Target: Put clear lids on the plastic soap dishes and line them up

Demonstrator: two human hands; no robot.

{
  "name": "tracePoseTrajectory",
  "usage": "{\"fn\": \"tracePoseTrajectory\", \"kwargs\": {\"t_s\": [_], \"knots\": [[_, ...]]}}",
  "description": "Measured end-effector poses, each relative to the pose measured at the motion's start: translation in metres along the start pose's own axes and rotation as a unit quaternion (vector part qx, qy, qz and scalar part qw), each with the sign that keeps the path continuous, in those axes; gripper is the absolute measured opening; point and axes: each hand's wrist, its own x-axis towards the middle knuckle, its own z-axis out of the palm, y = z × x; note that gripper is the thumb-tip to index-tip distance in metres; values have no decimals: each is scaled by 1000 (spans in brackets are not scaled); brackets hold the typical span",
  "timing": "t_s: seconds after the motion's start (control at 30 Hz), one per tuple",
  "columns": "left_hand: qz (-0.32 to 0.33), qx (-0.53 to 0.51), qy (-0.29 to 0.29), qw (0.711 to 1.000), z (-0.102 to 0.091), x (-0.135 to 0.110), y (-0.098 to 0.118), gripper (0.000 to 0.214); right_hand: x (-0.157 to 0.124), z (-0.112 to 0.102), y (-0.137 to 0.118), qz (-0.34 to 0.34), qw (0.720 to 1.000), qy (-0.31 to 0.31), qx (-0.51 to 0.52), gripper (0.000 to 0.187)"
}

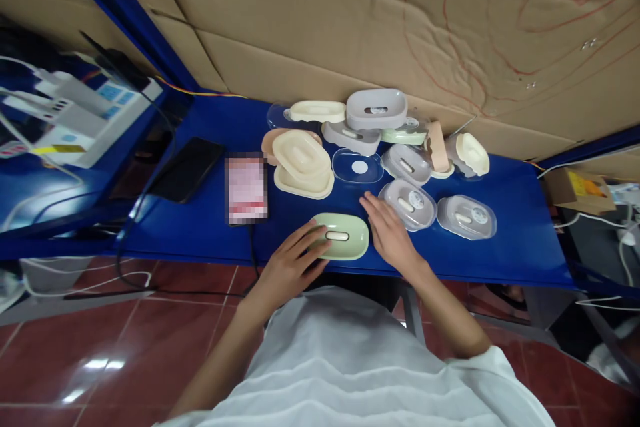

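A pale green soap dish (353, 250) with a white oval piece in its middle slot lies near the table's front edge. My left hand (295, 257) holds its left end, fingers over the rim and inside. Just right of the dish, my right hand (390, 233) is open, fingers stretched forward on the table and holding nothing. Two grey soap dishes, one (407, 203) at its fingertips and another (467, 217) farther right, have clear covers. Beyond the hands lies a clear lid (357, 167) with a round white sticker.
Cream dishes (303, 157) and a stacked grey dish (377, 109) stand with several others along the back of the blue table (525, 227). A black phone (187, 170) and a blurred-out pink item (247, 188) lie left. Cardboard (300, 20) walls the back.
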Motion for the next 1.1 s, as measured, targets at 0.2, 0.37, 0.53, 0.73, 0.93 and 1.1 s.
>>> {"fn": "tracePoseTrajectory", "kwargs": {"t_s": [0.2,0.37,0.53,0.73,0.93,1.1], "knots": [[-11,-11,35,999,-1,-6,6,43,55,4,1,92,986,-29,-133,50],[-47,-9,34,998,1,-11,5,62,50,-29,-2,81,995,31,42,37],[-54,-33,61,996,11,-10,2,89,30,-47,-1,205,931,32,301,52],[-16,5,9,1000,14,3,7,78,17,-28,-23,119,972,-26,201,47],[-13,-1,24,1000,16,3,6,70,-18,-19,-33,-28,999,-43,20,64],[-56,-30,28,998,19,2,2,80,-18,-15,-25,-111,988,-100,-31,77]]}}
